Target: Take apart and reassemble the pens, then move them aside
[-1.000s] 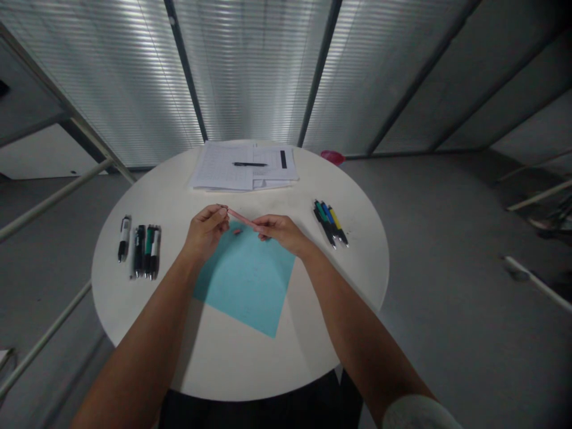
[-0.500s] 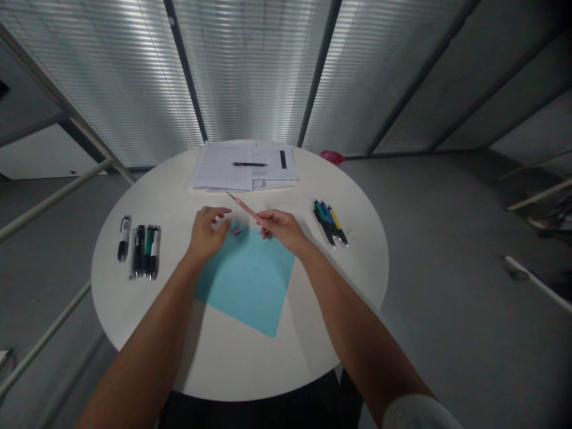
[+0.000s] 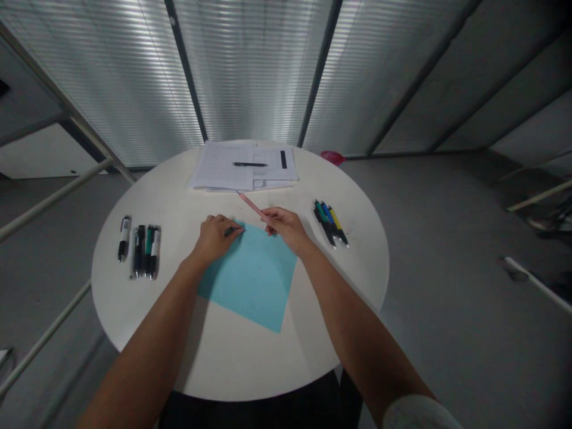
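Pen (image 3: 251, 204) (pink) rests in right hand (image 3: 282, 226), tip beyond left hand (image 3: 216, 236).

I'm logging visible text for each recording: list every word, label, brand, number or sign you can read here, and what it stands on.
No text can be read.
Papers: print too small to read.
Leftmost pen: possible marks on its barrel, too blurred to read.
Pink pen in the right hand, blue sheet: no lettering can be made out.

A pale grey sleeve (image 3: 419, 412) ends above the bare right forearm (image 3: 351, 313).
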`<state>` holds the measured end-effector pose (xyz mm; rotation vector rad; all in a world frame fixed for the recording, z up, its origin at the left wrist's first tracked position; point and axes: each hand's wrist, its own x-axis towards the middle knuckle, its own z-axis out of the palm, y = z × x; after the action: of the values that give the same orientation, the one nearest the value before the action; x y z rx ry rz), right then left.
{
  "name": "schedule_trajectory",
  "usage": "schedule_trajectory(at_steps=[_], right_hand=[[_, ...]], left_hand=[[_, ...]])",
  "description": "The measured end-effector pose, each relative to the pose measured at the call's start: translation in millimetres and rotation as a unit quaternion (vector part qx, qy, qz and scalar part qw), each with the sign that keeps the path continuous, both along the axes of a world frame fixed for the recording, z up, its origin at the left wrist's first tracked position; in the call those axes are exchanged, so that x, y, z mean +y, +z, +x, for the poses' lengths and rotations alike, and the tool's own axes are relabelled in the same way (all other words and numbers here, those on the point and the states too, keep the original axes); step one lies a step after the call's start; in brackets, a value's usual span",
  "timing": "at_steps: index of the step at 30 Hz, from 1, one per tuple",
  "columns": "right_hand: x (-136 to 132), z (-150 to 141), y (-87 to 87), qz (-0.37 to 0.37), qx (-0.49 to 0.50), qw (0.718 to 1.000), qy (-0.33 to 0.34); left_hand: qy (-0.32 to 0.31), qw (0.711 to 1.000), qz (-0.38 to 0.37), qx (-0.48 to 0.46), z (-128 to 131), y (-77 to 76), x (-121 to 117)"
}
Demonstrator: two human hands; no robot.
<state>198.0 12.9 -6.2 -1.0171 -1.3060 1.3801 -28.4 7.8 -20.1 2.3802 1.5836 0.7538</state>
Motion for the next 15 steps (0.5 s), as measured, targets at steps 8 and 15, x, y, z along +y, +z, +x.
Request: schedule_trajectory(at_steps=[8, 15], right_hand=[[-0.6, -0.8, 0.6, 0.000, 0.000, 1.000, 0.006], [-2.7, -0.1, 2.6, 0.003, -0.005, 1.000, 0.014]], left_hand=[[-0.019, 0.999, 0.014, -0.028, 2.4, 1.6, -2.4], [-0.063, 0.996, 0.031, -0.063, 2.8, -0.6, -2.0]])
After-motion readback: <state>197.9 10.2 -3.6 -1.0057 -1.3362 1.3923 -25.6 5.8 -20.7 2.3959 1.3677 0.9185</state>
